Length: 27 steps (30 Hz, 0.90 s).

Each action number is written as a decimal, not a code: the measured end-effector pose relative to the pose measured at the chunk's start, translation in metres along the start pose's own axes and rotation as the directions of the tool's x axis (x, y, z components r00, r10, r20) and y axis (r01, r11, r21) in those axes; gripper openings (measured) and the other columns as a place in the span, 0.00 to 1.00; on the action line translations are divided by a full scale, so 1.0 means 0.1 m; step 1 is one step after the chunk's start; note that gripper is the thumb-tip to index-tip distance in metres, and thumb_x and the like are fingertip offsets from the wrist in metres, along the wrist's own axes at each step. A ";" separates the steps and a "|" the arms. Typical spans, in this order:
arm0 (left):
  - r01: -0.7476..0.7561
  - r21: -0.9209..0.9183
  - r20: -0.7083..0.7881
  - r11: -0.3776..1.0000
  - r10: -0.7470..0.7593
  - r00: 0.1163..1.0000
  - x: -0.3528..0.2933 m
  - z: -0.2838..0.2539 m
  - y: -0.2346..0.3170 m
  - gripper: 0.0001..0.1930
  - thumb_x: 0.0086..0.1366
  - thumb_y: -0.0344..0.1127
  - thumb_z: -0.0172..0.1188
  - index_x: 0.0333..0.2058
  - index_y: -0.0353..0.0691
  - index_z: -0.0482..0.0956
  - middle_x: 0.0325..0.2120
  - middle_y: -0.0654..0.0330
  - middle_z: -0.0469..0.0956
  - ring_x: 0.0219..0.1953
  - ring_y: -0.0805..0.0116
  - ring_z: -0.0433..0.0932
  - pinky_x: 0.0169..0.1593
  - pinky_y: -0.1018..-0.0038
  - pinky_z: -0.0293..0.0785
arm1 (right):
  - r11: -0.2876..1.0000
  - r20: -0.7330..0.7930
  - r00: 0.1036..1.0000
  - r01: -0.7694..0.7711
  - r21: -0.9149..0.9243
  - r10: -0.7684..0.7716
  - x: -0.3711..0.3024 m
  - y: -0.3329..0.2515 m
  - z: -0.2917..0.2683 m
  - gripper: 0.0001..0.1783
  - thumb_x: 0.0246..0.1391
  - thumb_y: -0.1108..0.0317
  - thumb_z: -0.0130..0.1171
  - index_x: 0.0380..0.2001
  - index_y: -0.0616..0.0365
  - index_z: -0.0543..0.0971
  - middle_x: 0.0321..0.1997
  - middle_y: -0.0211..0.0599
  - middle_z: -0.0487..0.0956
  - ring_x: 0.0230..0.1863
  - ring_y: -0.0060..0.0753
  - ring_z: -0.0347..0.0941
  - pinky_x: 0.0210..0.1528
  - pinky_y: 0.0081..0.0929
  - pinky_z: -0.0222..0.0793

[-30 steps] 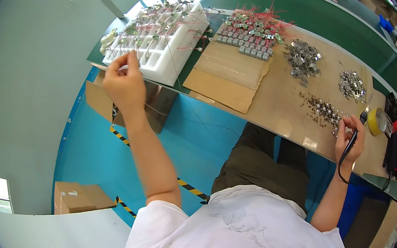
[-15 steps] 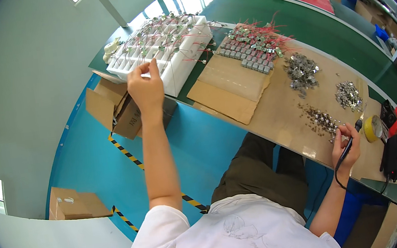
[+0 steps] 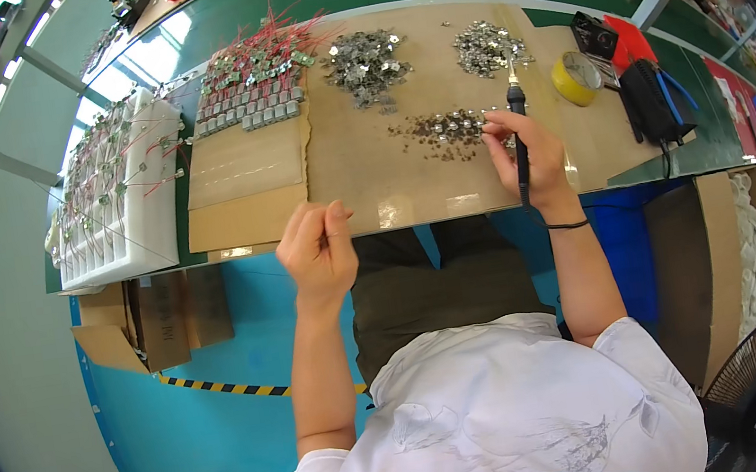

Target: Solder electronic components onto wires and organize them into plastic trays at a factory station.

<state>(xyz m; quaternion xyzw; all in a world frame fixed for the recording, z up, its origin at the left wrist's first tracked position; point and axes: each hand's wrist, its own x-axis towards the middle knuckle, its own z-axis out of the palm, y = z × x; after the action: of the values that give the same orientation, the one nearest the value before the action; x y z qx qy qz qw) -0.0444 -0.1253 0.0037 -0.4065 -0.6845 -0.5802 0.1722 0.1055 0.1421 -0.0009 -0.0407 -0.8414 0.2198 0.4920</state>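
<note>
My right hand [image 3: 535, 156] holds a soldering iron [image 3: 517, 113] with a black handle, its metal tip pointing away from me. My right thumb and fingertips are beside a scatter of tiny brown and silver metal pieces [image 3: 448, 127]. At the table's front edge my left hand [image 3: 319, 251] is closed in a pinch; what it holds, if anything, is too small to name. Beyond it lies a flat cardboard sheet [image 3: 245, 201]. On that sheet's far part stand rows of small grey blocks [image 3: 256, 109], with red wires and small boards [image 3: 255, 61] behind them.
A white foam rack [image 3: 139, 196] with wired pieces stands at the left. Two piles of metal parts, a grey one [image 3: 365, 64] and a silver one [image 3: 489, 48], lie farther back. At the right are yellow tape [image 3: 576, 79] and a black box-shaped device [image 3: 651, 100]. An open carton [image 3: 160, 322] is below left.
My left hand has come away from the foam rack, back to the table's front edge. The view has turned rightward. My right hand still holds the soldering iron, now pointing more straight ahead.
</note>
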 end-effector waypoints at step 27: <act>0.087 0.018 0.208 0.996 -0.089 0.974 0.01 0.41 -0.10 0.17 0.69 0.29 0.67 0.22 0.34 0.73 0.17 0.57 0.66 0.18 0.65 0.62 0.22 0.68 0.57 | 0.897 -0.265 0.858 -0.432 0.091 0.440 0.04 0.64 -1.16 0.17 0.71 0.62 0.62 0.58 0.57 0.82 0.33 0.28 0.84 0.29 0.12 0.71 0.30 0.14 0.68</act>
<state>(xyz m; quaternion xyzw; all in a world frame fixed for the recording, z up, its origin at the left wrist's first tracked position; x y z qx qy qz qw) -0.0428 -0.0862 -0.0127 -0.4337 -0.7187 -0.5382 0.0757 0.1922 0.2390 0.0253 -0.2535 -0.7291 0.3293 0.5438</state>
